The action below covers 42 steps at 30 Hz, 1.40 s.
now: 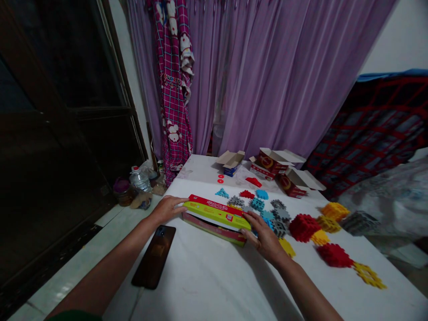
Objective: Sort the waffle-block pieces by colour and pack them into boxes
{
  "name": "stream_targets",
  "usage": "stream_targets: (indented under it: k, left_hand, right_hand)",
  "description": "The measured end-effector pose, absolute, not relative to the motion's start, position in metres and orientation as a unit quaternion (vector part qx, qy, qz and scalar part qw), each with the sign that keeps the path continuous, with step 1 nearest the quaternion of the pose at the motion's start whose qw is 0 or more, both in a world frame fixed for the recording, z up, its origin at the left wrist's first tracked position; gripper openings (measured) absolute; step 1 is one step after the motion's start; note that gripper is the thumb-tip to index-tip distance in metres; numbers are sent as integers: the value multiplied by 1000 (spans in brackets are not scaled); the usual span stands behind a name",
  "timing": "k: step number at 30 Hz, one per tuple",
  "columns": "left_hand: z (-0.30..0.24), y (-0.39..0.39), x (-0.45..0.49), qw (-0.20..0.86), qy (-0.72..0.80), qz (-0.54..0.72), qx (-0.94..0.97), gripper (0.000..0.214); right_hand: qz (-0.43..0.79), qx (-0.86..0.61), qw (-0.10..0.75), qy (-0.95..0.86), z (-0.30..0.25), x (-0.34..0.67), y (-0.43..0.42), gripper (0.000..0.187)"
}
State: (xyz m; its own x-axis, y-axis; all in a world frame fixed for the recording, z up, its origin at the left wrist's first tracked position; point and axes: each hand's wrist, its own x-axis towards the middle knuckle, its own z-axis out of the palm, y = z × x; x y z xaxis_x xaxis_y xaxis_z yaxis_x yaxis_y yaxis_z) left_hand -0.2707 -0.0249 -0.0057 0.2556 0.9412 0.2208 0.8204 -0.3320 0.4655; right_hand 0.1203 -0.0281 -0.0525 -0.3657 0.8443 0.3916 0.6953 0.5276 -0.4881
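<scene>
1. Both hands are on the box (214,220), one at each end; the left hand (170,209) and right hand (264,236) are well apart.
2. The left hand clasps the left end, fingers at the top corner. The right hand grips the other end, thumb on the near side, fingers over the top.
3. The box, red and yellow-green, lies lengthwise on the white counter (200,278), nearer its left edge than its right. A dark gap shows along its near side, under the raised lid.
4. A phone (154,258) lies by the left edge, below the left hand, a cable (136,302) at its lower end.
5. Beyond the right hand, blue pieces (257,204) and grey pieces (281,214) lie scattered.
6. Toward the right edge are two red stacks (304,227), a yellow stack (336,210), a grey stack (361,223) and a yellow piece (369,275) touching the nearer red stack.
7. Along the far edge stand a small blue carton (230,171) and two red cartons (291,187), flaps open; two red discs (220,181) lie before them.
8. On the floor past the left edge stands a bottle (140,180); purple curtains (274,80) hang behind the far edge.
</scene>
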Motion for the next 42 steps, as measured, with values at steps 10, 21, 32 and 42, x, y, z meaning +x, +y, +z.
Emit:
stream_targets:
  k: [10,21,32,42]
  left_hand:
    - [-12,-21,-272,46,562,209,799,40]
    - [0,-40,-249,32,528,200,825,35]
    - [-7,-43,-196,110,459,173,865,29]
    - [4,0,-190,114,458,72,879,107]
  right_hand:
    - [70,-478,293,-825,-52,113,-35,46]
    - [-30,-461,222,-859,-48,110,-53,47]
    - [-103,-431,222,-869,-39,103,-56,40]
    - [-100,-421,368,-823,-44,118,-74,44]
